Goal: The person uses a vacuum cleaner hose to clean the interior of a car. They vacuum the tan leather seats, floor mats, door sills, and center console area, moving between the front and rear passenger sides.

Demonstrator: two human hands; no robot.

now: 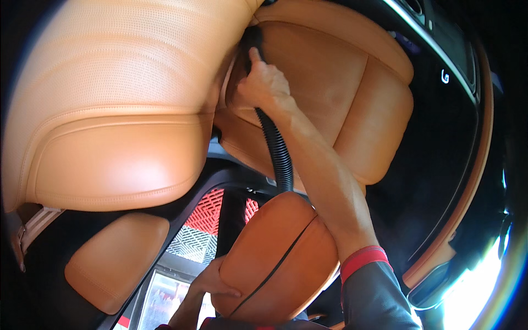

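My right hand (266, 84) grips the head end of a black ribbed vacuum hose (278, 148), index finger stretched forward along it. The dark nozzle (251, 37) reaches into the crease between the tan leather seat cushion (313, 82) and the perforated tan backrest (136, 62). From my hand the hose runs down behind a tan padded leather piece (272, 255), which looks like a headrest with a dark seam across it. My left hand (218, 280) holds this piece by its left edge, thumb on the face and the other fingers mostly hidden.
A dark door panel or dashboard with bright trim (449, 53) curves along the right. Lower left is another tan padded panel (119, 264). Through the door opening show red and grey slatted floor tiles (206, 214) and a framed glass panel (165, 293).
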